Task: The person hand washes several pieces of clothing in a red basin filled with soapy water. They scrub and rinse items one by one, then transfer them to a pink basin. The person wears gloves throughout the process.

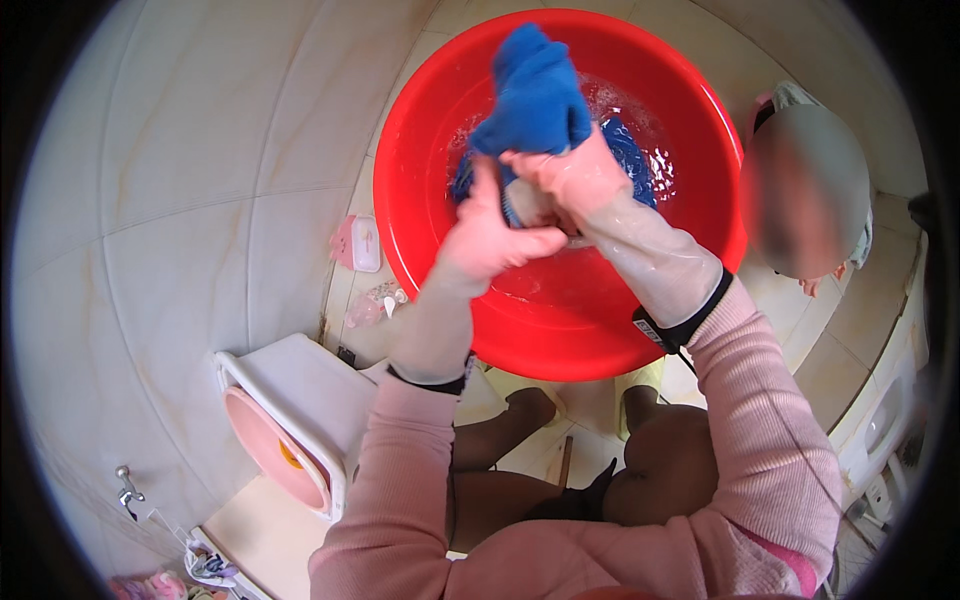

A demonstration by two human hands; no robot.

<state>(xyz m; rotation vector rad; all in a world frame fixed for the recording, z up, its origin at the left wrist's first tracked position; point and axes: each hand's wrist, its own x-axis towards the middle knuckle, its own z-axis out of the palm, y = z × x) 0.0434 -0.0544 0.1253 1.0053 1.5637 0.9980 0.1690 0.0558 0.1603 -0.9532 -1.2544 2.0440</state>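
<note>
A wet-looking blue cloth [540, 95], bunched up, is lifted over a big red basin [420, 290]. My right hand [585, 180], in a pink and whitish rubber glove, is closed round its lower part. My left hand [485, 235], gloved the same way, is beside it with thumb and fingers apart, close under the cloth; whether the fingertips touch it I cannot tell. A pale piece with a blue edge [525, 203] shows between my hands, its kind unclear. More blue fabric [625, 160] lies in the sudsy water below.
Another person [810, 190] is close to the basin's right rim. To the left, a pink-and-white box [357, 243] and a clear bottle [372, 304] are on the tiled floor. Nearer stands a white stool [300, 380] with a pink basin [275, 445] against it. A tap [128, 485] juts from the wall.
</note>
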